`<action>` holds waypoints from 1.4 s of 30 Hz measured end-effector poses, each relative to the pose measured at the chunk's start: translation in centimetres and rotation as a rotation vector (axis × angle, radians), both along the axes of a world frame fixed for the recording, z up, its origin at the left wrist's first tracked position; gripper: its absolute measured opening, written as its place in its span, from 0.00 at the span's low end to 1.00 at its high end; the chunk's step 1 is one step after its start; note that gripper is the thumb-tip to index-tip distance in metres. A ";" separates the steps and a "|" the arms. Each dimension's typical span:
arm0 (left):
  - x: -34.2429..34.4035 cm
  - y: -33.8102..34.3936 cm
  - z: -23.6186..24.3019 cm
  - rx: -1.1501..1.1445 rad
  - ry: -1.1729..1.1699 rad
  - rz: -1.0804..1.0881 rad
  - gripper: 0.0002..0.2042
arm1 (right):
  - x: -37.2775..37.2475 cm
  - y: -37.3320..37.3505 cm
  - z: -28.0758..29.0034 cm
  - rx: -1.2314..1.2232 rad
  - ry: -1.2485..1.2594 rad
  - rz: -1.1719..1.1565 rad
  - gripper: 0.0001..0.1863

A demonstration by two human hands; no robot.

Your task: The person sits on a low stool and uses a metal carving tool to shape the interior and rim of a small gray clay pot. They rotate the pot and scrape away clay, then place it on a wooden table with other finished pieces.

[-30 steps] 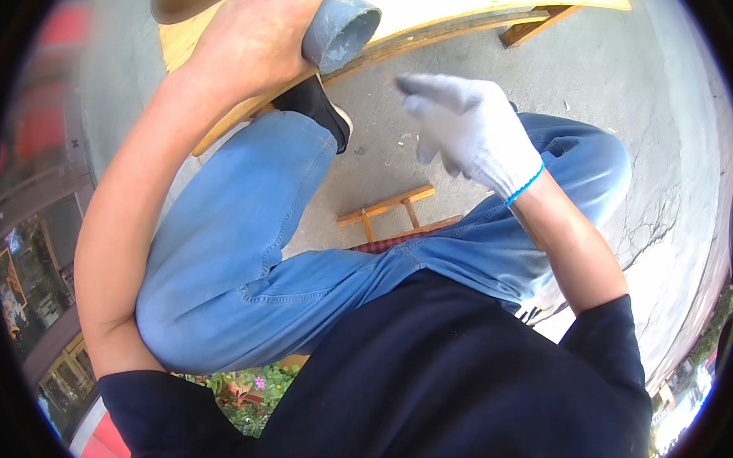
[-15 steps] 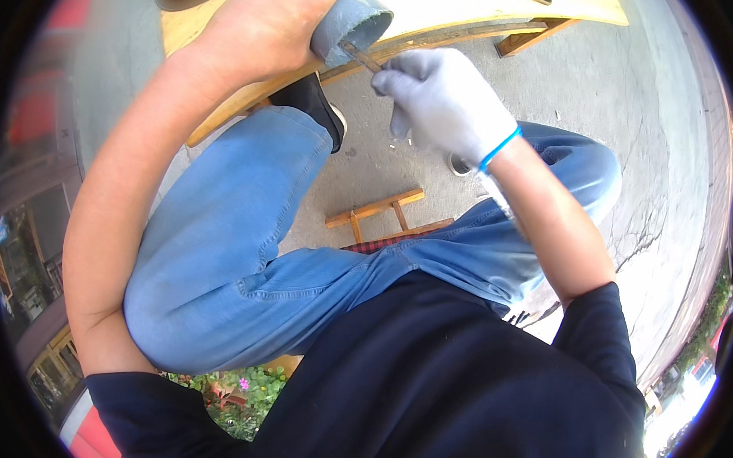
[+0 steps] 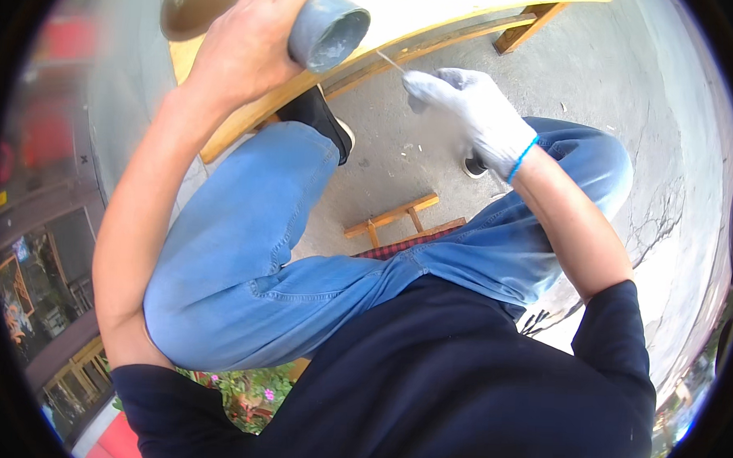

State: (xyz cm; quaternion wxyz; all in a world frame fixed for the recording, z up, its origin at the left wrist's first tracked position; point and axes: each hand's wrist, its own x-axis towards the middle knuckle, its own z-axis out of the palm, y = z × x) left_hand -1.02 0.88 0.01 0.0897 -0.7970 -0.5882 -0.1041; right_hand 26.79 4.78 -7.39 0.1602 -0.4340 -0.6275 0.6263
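Observation:
My bare left hand [image 3: 252,43] is wrapped around a grey cylindrical pot [image 3: 329,30], held up with its pale, dusty end facing me. My right hand [image 3: 467,111] wears a white glove with a blue cuff and pinches a thin, light-coloured stick-like tool [image 3: 391,63]. The tool's tip points up towards the pot's lower edge, a short way below and to the right of it. A wide brownish rim [image 3: 192,9] shows at the top, behind my left hand.
A yellow wooden table [image 3: 438,13] spans the top. My legs in blue jeans [image 3: 245,249] are bent over the grey concrete floor [image 3: 629,109], with black shoes [image 3: 318,118]. A low wooden stool frame [image 3: 391,218] sits under me. Flowers [image 3: 248,390] show at the bottom.
My gloved right hand moved in from the right, brought the thin tool up against the pot's end, and has now drawn back slightly with it. The left hand keeps hold of the pot.

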 end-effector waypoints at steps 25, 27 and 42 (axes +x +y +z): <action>6.2 1.3 5.5 0.461 -0.213 -0.303 0.47 | 0.9 3.2 9.9 0.402 0.381 -0.002 0.15; 6.3 1.0 6.4 0.380 -0.182 -0.341 0.46 | 1.3 3.4 10.2 0.493 0.348 -0.023 0.14; 6.1 0.2 7.6 0.291 -0.091 -0.472 0.39 | 1.7 3.0 9.2 1.001 0.307 -0.076 0.16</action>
